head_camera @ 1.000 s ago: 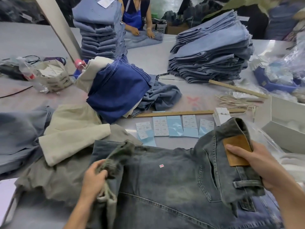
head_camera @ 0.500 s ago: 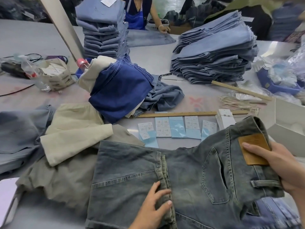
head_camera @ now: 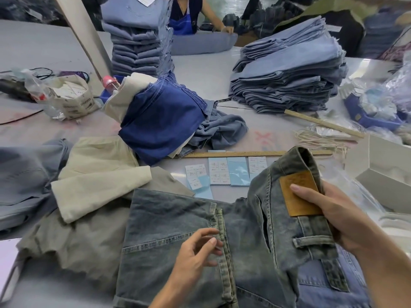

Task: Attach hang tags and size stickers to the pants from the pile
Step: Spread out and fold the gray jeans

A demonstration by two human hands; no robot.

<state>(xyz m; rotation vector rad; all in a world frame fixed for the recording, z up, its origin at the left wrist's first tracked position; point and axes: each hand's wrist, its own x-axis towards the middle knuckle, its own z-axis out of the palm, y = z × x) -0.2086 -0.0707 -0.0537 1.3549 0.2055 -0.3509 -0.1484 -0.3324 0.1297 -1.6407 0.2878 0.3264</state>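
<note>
Worker's right hand [head_camera: 340, 221] is gripping the jeans [head_camera: 255, 230] waistband by its leather patch [head_camera: 299, 194]; left hand [head_camera: 195, 256] is hovering, fingers loosely spread. Flattening the waistband should ease tagging.

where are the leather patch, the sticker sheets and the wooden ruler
leather patch [head_camera: 298, 192]: head view, bare upper middle
sticker sheets [head_camera: 219, 172]: head view, middle of one sheet
wooden ruler [head_camera: 240, 154]: head view, middle of its length

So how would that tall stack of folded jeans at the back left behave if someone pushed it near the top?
The stack would probably lean or shed its upper pairs: it stands tall and narrow, with uneven edges. It is likely heavy, being many denim layers. Single pairs look floppy, like the jeans draped here.
</note>
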